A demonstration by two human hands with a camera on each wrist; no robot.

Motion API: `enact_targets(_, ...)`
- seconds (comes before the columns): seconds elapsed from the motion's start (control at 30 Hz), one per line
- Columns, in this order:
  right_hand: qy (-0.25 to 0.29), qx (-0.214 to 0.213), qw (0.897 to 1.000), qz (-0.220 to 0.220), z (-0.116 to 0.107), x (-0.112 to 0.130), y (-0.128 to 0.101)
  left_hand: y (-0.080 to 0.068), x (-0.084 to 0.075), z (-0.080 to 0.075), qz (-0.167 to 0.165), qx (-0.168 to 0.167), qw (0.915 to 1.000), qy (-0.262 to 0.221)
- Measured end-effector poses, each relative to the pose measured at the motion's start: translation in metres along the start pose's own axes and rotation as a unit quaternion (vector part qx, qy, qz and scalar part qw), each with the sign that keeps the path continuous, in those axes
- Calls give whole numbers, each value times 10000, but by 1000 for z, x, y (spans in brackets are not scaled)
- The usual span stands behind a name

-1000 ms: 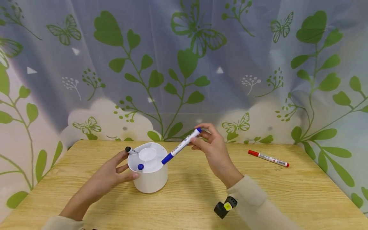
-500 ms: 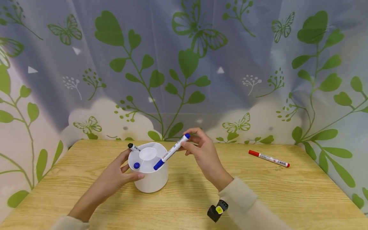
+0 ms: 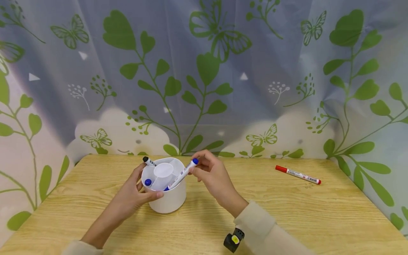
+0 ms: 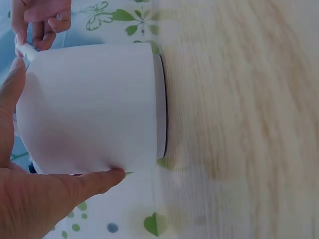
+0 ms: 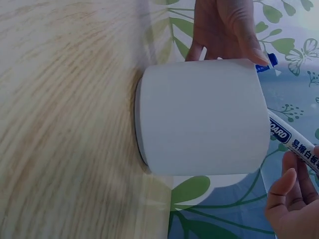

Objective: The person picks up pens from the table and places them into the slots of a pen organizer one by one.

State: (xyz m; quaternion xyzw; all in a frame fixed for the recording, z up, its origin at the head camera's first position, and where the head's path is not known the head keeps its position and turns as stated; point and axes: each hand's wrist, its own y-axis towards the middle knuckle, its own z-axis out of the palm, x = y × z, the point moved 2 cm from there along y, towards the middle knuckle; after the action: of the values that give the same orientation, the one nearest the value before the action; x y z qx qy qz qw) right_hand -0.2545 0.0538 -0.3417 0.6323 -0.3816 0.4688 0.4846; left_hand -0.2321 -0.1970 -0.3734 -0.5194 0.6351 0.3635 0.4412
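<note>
Clock face centred on the pen holder, 12 pointing away from the person. At 8 o'clock the left hand [image 3: 132, 195] is curved round the white pen holder [image 3: 168, 202], thumb on the front wall, fingers round the left side; the holder stands upright on the worktop [image 3: 334, 219]. Inside, a black-ended marker [image 3: 149, 162] leans out over the rim at 10, and a blue-ended pen [image 3: 148, 182] shows only its tip at 8, in another compartment. Next, the held whiteboard marker [image 3: 181, 174], white with blue ends: lower end inside the rim near 5 to 6, upper end tilted toward 2. Right hand [image 3: 214, 180], at 3, pinches it near that upper end, thumb and fingers narrow on the barrel. Contact between barrel and rim: cannot tell. Farther out at 3, well apart, a red whiteboard marker [image 3: 298, 174] lies on the worktop. Judgement on the step in hand, seating the marker: keep the left grip steady so the holder does not slide; swing the upper end toward 12 and inward, bringing the barrel nearer upright before lowering; keep the lower end clear of the divider at 7; let go only once the marker has reached the bottom, lest it drop or catch.
</note>
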Motion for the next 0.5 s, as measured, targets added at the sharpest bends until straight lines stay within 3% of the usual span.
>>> enact_targets(0.5, -252, 236, 9994, -7, 16, -6, 0, 1, -1, 5, 53, -82, 9999, 90)
